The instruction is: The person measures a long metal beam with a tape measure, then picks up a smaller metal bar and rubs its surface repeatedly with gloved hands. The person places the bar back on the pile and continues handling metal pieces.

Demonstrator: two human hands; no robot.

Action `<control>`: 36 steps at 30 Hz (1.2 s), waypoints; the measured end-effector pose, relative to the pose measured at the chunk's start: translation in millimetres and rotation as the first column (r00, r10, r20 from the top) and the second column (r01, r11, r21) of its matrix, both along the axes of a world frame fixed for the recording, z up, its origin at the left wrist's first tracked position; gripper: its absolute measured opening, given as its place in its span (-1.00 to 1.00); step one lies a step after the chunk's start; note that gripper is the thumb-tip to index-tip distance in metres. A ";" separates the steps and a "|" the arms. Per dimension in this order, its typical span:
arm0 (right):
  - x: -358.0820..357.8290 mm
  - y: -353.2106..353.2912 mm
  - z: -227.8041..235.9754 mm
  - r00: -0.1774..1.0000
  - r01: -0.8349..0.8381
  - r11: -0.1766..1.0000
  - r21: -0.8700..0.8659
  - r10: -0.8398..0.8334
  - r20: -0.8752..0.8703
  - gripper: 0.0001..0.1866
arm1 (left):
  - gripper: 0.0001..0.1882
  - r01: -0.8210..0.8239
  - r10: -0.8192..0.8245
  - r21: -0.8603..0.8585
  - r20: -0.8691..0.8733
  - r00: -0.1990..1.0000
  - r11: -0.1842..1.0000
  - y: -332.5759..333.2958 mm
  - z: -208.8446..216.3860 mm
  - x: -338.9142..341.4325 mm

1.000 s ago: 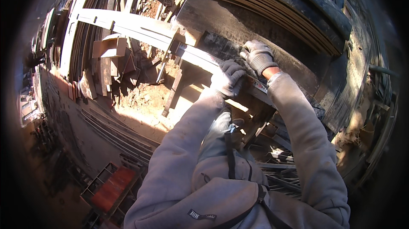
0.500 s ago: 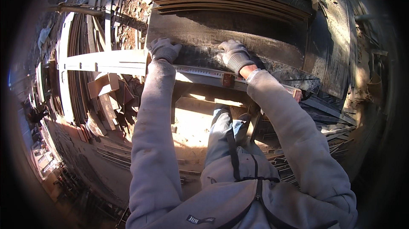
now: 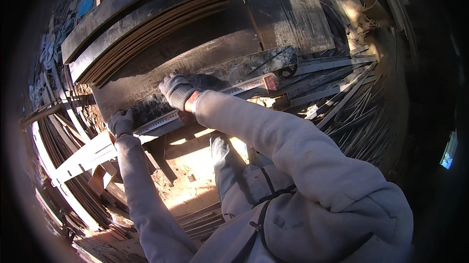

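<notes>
My left hand (image 3: 121, 122), in a grey knit glove, is closed on the near left corner of a dark, worn strip of board (image 3: 239, 73). Farther right, my right hand (image 3: 176, 90), gloved alike, rests on top of the same strip with bent fingers; its fingertips touch the surface. The strip lies over a larger brown-black panel (image 3: 215, 50). Along the near side runs a measuring scale (image 3: 249, 85) with red marks, passing under my right wrist. The undersides of both hands are hidden.
A stack of dark panels (image 3: 161, 26) with brown edges lies at the far side. Pale, bright boards (image 3: 85, 158) stick out at the left. Loose, thin wood strips (image 3: 359, 111) spread at the right. Below the near edge, my legs (image 3: 227, 158) stand by sunlit ground.
The view has swung to the right, so the boards and both hands now appear farther left and tilted. Both hands stay on the strip in much the same places.
</notes>
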State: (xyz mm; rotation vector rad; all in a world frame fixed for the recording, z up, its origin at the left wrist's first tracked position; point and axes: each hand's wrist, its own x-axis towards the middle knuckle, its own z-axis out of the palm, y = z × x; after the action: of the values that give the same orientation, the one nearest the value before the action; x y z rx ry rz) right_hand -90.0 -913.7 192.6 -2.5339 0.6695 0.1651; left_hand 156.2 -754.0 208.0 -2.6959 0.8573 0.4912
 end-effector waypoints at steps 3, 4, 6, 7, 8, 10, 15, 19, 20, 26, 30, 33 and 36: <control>-54.6 4.2 21.0 0.974 0.159 0.977 0.143 -0.178 0.138 -0.44 | -0.31 0.117 -0.110 0.019 0.525 0.844 0.993 -11.9 7.4 -52.7; -86.3 3.8 26.5 0.965 0.171 0.965 0.201 -0.205 0.164 -0.27 | -0.29 0.257 -0.188 -0.094 0.454 0.871 0.962 -21.0 7.3 -77.0; -150.8 2.3 32.9 0.990 0.119 0.993 0.003 -0.119 -0.075 0.02 | -0.24 0.427 -0.332 -0.288 0.325 0.885 0.857 -34.4 6.0 -131.2; -178.9 0.4 32.8 0.977 0.056 0.998 0.004 -0.054 -0.208 0.10 | -0.29 0.494 -0.410 -0.407 0.280 0.868 0.768 -42.5 -0.4 -162.4; -203.4 -0.9 30.5 0.957 0.001 1.000 -0.018 -0.006 -0.291 0.19 | -0.34 0.520 -0.469 -0.477 0.232 0.852 0.709 -51.9 -8.4 -193.1; -230.1 -6.6 19.4 0.906 -0.120 0.987 -0.103 0.067 -0.418 0.01 | -0.37 0.581 -0.561 -0.458 0.196 0.805 0.673 -71.0 -16.0 -226.8; -240.0 -20.2 -20.5 0.938 -0.025 0.997 -0.077 -0.003 -0.346 -0.36 | -0.44 0.447 -0.484 -0.410 0.016 0.875 0.795 -95.5 -19.7 -238.9; -249.1 -17.6 -39.9 0.952 -0.022 0.993 -0.119 -0.016 -0.305 -0.38 | -0.45 0.475 -0.496 -0.414 0.062 0.866 0.777 -101.8 -23.1 -242.5; -253.8 -15.7 -42.2 0.974 0.029 0.996 -0.088 -0.048 -0.222 -0.36 | -0.45 0.465 -0.480 -0.391 0.067 0.875 0.794 -102.3 -22.5 -243.3; -269.3 -18.0 -50.9 0.990 0.046 0.993 -0.112 -0.060 -0.128 -0.34 | -0.44 0.383 -0.414 -0.381 0.001 0.910 0.842 -103.3 -6.1 -248.9; -265.9 -20.2 -58.6 0.981 0.032 0.995 -0.094 -0.049 -0.186 -0.29 | -0.44 0.374 -0.397 -0.342 0.004 0.918 0.862 -105.7 -5.5 -246.1; -257.9 -19.4 -49.3 0.989 0.096 0.994 -0.055 -0.101 -0.109 -0.29 | -0.49 0.400 -0.421 -0.432 0.051 0.905 0.808 -106.5 -4.4 -248.0; -243.0 -28.7 -35.4 0.978 0.032 0.987 -0.158 -0.064 -0.200 -0.39 | -0.47 0.385 -0.425 -0.374 -0.027 0.905 0.844 -120.0 -3.4 -240.9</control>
State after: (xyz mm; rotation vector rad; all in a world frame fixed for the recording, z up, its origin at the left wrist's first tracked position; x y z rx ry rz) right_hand -332.9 -942.4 157.2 -2.6692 0.8525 0.3749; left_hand -84.7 -873.9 204.6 -2.6910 1.6510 0.4157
